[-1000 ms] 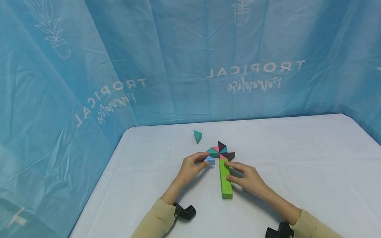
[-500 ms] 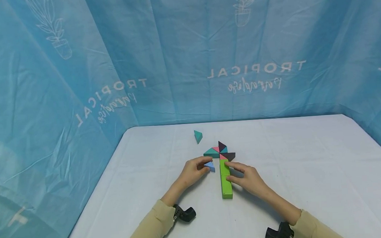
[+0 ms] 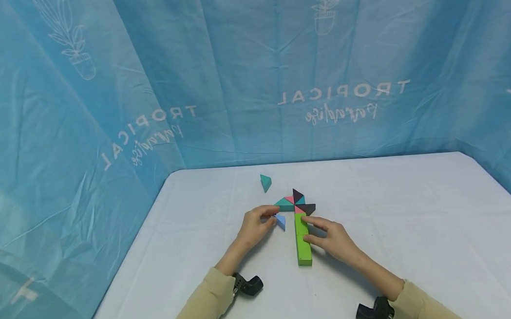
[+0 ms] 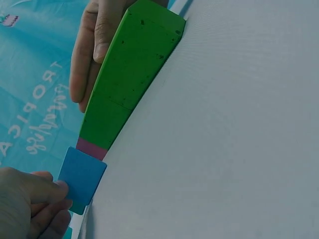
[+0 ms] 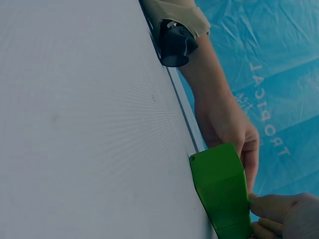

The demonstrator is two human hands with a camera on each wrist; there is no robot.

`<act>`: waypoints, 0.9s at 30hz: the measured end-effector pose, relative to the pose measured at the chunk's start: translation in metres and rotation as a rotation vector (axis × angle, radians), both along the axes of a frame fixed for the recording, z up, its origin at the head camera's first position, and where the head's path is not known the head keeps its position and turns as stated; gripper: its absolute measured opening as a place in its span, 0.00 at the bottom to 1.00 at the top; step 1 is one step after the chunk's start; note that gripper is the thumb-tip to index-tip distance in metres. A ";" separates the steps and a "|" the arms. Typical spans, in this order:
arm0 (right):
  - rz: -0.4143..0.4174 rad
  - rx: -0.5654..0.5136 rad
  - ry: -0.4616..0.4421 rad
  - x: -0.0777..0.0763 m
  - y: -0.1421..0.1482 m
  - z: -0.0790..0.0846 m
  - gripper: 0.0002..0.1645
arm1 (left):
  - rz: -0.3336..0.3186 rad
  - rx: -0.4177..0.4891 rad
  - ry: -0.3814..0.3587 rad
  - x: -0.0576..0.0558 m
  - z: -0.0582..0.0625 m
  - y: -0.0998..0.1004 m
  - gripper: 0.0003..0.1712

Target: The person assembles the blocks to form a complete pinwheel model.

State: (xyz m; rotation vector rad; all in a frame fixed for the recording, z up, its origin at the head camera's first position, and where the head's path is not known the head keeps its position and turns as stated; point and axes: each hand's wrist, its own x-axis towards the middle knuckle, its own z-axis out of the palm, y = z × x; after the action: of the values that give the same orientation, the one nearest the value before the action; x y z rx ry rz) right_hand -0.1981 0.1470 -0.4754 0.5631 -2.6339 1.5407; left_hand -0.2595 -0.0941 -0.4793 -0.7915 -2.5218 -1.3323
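Fingertips of the left hand point(image 3: 255, 224) pinch a small blue triangle block point(image 3: 280, 221), which lies just left of the long green block point(image 3: 302, 239) and apart from it. Right hand point(image 3: 332, 237) rests on the green block's right side, thumb and fingers lightly bent against it. Beyond the green block's far end sits the pinwheel of triangles point(image 3: 296, 203).

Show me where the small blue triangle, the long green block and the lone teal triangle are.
small blue triangle point(image 3: 280, 221), head view, top face.
long green block point(image 3: 302, 242), head view, middle of its top.
lone teal triangle point(image 3: 265, 182), head view, its centre.
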 end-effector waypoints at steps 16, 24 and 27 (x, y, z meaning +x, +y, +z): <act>-0.004 0.021 0.011 0.000 0.002 -0.001 0.33 | 0.083 0.024 0.002 0.025 -0.002 0.014 0.27; 0.003 0.015 0.022 0.001 0.001 -0.002 0.33 | 0.053 0.015 0.011 0.022 -0.005 0.020 0.26; -0.002 0.011 0.024 0.001 0.001 -0.001 0.33 | 0.043 0.026 0.023 0.021 -0.005 0.021 0.25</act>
State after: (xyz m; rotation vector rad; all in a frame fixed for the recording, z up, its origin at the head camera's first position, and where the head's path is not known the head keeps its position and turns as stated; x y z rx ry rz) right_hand -0.1975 0.1484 -0.4763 0.5754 -2.6257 1.5097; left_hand -0.2384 -0.0735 -0.4844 -0.7389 -2.4843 -1.3320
